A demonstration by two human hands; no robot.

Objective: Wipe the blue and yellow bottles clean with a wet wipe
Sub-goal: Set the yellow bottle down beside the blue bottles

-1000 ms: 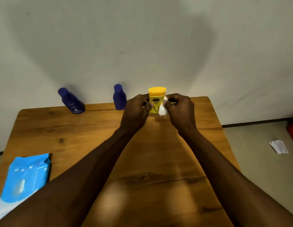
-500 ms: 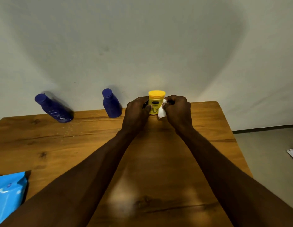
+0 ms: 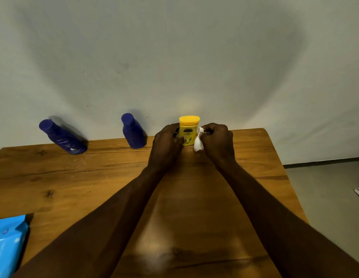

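From my head camera I see the yellow bottle (image 3: 189, 130) standing up at the far edge of the wooden counter (image 3: 114, 177), close to the wall. My left hand (image 3: 167, 146) curls around its left side and holds it, with my thumb on the front. My right hand (image 3: 219, 142) is just to the right of the bottle, fingers curled tight, pinching a scrunched white wet wipe (image 3: 198, 141). The wipe hangs right beside the bottle. One blue bottle (image 3: 133, 131) stands to the left of my hands. Another blue bottle (image 3: 62, 137) is farther left. A blue wipes pack (image 3: 8, 245) lies at the near left corner.
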